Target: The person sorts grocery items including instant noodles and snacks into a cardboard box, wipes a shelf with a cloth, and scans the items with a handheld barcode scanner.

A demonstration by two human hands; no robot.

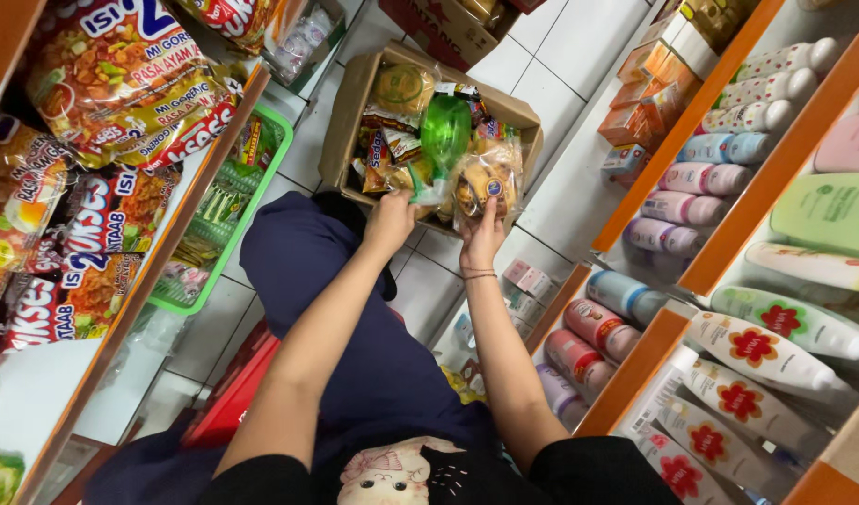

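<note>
Both arms reached forward, nearly straight, toward a cardboard box [350,112] on the tiled floor. Left hand [389,223] was closed around the base of a green plastic bottle [444,140], held upright over the box. Right hand [483,238], palm up, fingers pinching the bottom of a clear bag of snacks [486,178] at the box's front edge. Noodle packets [121,84] filled the left shelf.

I crouch in a small shop aisle: orange shelves [691,122] of lotion bottles [766,327], instant-noodle packs [121,84], a stock carton [350,112].
</note>
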